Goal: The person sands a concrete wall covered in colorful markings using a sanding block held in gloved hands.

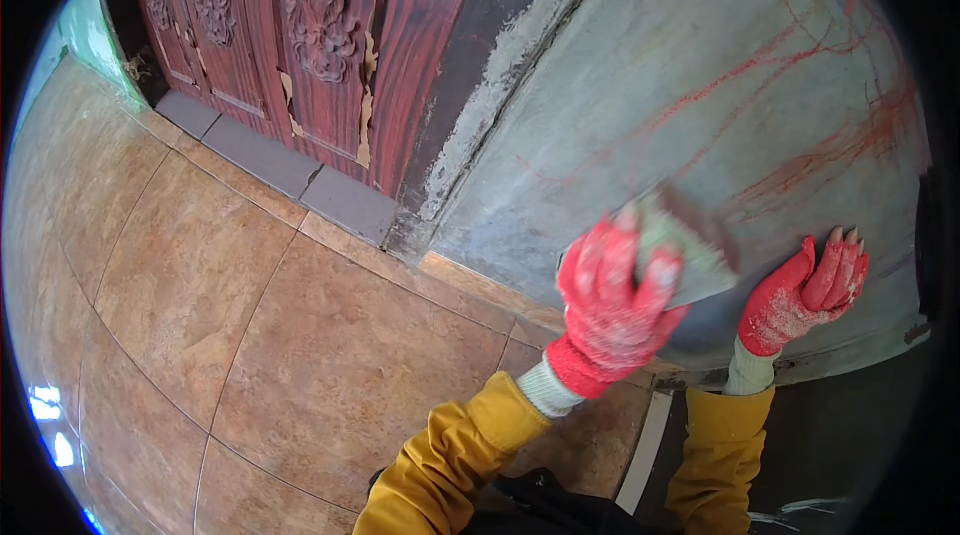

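Note:
My left hand [619, 295], in a dusty red coated work glove, grips a greenish scouring pad or sanding sponge [686, 246] against the grey-green wall [585, 115]; the pad is blurred, and its exact kind is unclear. Farther right, my right hand [806, 291] wears a similar glove with the fingertips showing through. It rests beside the wall with its fingers slightly bent, and nothing is seen in it. Red scribbled marks [825, 152] run over the wall above both hands.
A carved reddish-brown wooden door [322, 17] with chipped veneer stands at the upper left, above a grey tile sill [262, 152]. Its dark frame [480, 47] borders rough plaster. Brown floor tiles [360, 355] meet the wall's foot. A dark surface [825, 445] lies at the lower right.

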`<state>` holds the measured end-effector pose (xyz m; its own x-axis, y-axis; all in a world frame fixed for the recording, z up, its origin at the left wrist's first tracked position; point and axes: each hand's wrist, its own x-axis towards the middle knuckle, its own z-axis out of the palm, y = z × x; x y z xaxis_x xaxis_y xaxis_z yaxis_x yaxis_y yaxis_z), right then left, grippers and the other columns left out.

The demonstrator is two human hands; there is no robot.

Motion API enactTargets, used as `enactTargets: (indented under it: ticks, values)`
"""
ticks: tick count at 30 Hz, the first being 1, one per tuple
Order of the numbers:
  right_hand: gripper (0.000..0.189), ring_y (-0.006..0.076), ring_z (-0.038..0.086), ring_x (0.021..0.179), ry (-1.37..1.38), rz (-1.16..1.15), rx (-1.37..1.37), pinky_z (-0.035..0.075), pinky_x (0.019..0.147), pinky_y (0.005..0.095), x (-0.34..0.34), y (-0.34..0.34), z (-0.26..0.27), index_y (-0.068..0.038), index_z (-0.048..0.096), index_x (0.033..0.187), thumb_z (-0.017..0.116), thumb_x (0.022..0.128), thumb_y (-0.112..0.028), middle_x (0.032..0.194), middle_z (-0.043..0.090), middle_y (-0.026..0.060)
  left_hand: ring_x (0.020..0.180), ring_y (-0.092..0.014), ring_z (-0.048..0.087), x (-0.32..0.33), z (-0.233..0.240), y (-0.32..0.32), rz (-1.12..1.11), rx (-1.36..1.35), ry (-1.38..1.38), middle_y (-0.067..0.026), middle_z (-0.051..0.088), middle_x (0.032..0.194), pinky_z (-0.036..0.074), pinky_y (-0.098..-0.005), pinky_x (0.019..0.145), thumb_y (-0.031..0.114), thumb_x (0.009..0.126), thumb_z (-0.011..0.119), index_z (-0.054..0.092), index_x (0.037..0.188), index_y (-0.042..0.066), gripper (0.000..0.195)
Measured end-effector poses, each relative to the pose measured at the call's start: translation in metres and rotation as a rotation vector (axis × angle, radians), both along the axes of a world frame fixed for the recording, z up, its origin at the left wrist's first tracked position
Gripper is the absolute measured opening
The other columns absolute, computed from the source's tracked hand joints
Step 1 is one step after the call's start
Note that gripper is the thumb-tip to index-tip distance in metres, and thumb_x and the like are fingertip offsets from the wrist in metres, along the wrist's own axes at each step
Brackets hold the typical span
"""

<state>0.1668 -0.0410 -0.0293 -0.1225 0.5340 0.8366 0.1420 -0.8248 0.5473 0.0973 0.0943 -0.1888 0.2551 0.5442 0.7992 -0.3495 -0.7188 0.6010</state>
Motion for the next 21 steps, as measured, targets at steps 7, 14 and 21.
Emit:
enactTargets:
  ticks: [7,14,21]
  values:
    - [0.034,0.0351,0.055,0.119,-0.013,0.053,0.007,0.043,0.105,0.0511,0.001,0.004,0.0,0.001,0.065,0.117,0.069,0.084,-0.001,0.126,0.061,0.0142,0.114,-0.045,0.052,-0.02,-0.068,0.015,-0.001,0.182,0.024,-0.0251,0.036,0.146,0.045,-0.0575,0.089,0.035,0.07,0.082,0.031,0.146,0.017,0.093]
    - [0.035,0.0361,0.055,0.119,-0.002,0.065,0.0,0.043,0.105,0.0521,0.002,0.001,0.0,0.0,0.065,0.118,0.07,0.083,-0.003,0.127,0.061,0.014,0.116,-0.043,0.05,-0.003,-0.017,0.011,0.127,-0.071,-0.049,-0.0195,0.041,0.141,0.047,-0.0552,0.089,0.031,0.067,0.084,0.05,0.133,0.016,0.076]
    - [0.038,0.0342,0.056,0.118,-0.006,0.029,0.025,0.044,0.104,0.0498,0.001,0.002,-0.002,0.001,0.064,0.118,0.071,0.081,0.0,0.127,0.062,0.0139,0.125,-0.046,0.044,-0.01,-0.002,0.02,0.061,0.16,-0.06,-0.018,0.031,0.15,0.042,-0.0605,0.096,0.033,0.068,0.087,0.043,0.142,0.026,0.087]
